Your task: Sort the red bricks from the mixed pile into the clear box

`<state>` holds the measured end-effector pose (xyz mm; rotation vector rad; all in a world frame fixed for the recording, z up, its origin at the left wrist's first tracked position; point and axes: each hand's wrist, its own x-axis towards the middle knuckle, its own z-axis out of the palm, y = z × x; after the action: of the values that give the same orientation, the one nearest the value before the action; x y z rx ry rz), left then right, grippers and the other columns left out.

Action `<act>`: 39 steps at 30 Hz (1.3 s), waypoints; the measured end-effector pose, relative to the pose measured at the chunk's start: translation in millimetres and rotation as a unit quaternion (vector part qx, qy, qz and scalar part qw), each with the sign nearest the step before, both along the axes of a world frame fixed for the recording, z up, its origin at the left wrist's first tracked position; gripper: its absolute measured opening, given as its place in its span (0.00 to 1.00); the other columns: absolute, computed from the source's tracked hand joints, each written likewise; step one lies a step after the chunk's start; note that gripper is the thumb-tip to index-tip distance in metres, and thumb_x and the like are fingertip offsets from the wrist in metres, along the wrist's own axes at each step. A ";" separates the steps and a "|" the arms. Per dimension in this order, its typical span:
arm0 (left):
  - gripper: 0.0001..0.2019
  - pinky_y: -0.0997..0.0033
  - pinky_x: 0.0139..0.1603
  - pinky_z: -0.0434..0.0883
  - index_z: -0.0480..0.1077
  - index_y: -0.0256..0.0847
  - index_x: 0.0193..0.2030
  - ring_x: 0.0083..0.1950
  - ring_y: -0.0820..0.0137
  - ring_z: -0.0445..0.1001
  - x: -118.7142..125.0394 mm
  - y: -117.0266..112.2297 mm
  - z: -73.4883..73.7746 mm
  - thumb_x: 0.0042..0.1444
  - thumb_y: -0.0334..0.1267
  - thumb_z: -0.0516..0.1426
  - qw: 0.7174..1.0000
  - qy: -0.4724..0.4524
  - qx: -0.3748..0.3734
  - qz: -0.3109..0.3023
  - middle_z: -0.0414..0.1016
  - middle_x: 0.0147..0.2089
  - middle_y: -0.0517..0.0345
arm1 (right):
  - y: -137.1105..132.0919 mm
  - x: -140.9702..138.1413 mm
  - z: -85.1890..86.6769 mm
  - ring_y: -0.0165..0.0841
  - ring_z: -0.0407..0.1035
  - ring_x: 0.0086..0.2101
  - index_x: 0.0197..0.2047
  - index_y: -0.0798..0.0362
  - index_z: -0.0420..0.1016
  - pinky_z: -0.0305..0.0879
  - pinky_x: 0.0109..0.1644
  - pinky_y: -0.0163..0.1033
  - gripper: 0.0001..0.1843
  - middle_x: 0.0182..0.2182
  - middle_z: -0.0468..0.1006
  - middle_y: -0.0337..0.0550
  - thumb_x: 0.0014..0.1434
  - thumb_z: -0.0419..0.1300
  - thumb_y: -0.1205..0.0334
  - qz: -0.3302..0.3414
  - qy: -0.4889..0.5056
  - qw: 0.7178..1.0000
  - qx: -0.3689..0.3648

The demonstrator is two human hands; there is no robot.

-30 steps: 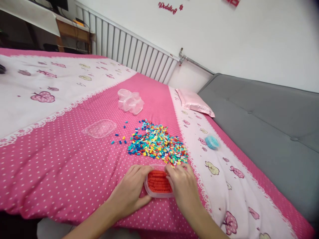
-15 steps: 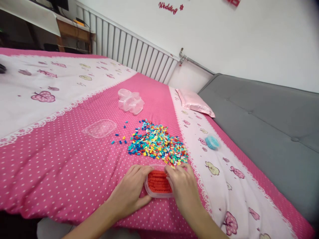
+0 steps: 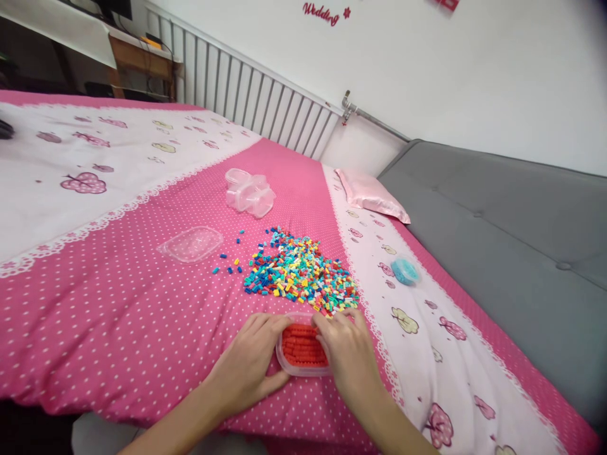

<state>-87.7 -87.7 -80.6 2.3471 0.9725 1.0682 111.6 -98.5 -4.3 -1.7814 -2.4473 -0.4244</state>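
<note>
A small clear plastic container [image 3: 303, 371] stands near the bed's front edge, with red toy bricks [image 3: 303, 347] packed in rows inside it. My left hand [image 3: 256, 347] grips its left side, fingers over the far rim and thumb low at the near side. Over the container's right end, my right hand [image 3: 348, 347] has its fingers pinched together at the red bricks. Its fingertips hide whatever is between them. Just beyond both hands lies a heap of small multicoloured toy bricks [image 3: 303, 272], spread loosely on the pink cover.
To the left of the heap lies a clear lid [image 3: 192, 244], and further back are several clear containers [image 3: 250, 194]. A round tub of light blue pieces [image 3: 404, 272] sits at the right. Beyond are a pink pillow [image 3: 372, 196] and a grey headboard [image 3: 493, 234].
Hardly anything differs. Both hands keep their places at the container, and the view has shifted very slightly.
</note>
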 end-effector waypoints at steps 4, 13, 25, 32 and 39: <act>0.33 0.55 0.55 0.73 0.57 0.47 0.67 0.53 0.56 0.73 -0.3 0.5 0.1 0.55 0.31 0.63 1.000 -0.002 0.006 0.005 0.75 0.55 0.53 | 1.0 3.3 -1.3 0.37 0.72 0.35 0.37 0.48 0.78 0.51 0.49 0.42 0.13 0.30 0.81 0.38 0.63 0.62 0.78 -0.002 0.016 1.000 -0.007; 0.34 0.55 0.55 0.73 0.56 0.48 0.67 0.53 0.57 0.73 0.3 1.4 0.8 0.56 0.32 0.63 1.000 -0.003 0.004 0.002 0.75 0.55 0.53 | 2.0 4.4 -0.6 0.37 0.73 0.36 0.38 0.49 0.78 0.52 0.49 0.41 0.13 0.31 0.81 0.37 0.61 0.63 0.79 -0.001 0.050 0.999 -0.012; 0.36 0.54 0.56 0.72 0.55 0.49 0.68 0.54 0.56 0.73 0.5 1.5 -0.7 0.55 0.31 0.63 1.000 -0.003 -0.007 -0.003 0.74 0.56 0.53 | 7.2 6.9 3.4 0.37 0.69 0.35 0.36 0.47 0.79 0.54 0.46 0.39 0.13 0.29 0.80 0.37 0.61 0.64 0.77 -0.030 0.063 0.997 -0.034; 0.36 0.54 0.56 0.72 0.53 0.49 0.68 0.54 0.56 0.72 0.1 0.8 0.3 0.56 0.30 0.63 1.000 0.001 -0.008 -0.009 0.73 0.56 0.53 | 4.7 9.1 2.9 0.38 0.68 0.36 0.35 0.48 0.78 0.53 0.45 0.40 0.12 0.30 0.79 0.37 0.63 0.63 0.75 -0.030 0.058 0.997 -0.044; 0.36 0.55 0.56 0.71 0.53 0.48 0.67 0.55 0.56 0.72 0.8 1.6 2.4 0.55 0.29 0.63 1.000 0.005 -0.002 -0.009 0.73 0.57 0.52 | 4.0 13.3 -0.4 0.38 0.67 0.37 0.36 0.46 0.79 0.52 0.44 0.39 0.14 0.30 0.78 0.37 0.63 0.61 0.77 -0.022 0.071 0.997 -0.037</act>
<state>-86.9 -86.1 -78.2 2.3560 0.9542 1.0471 124.9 -94.5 -4.7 -1.8289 -2.3599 -0.2049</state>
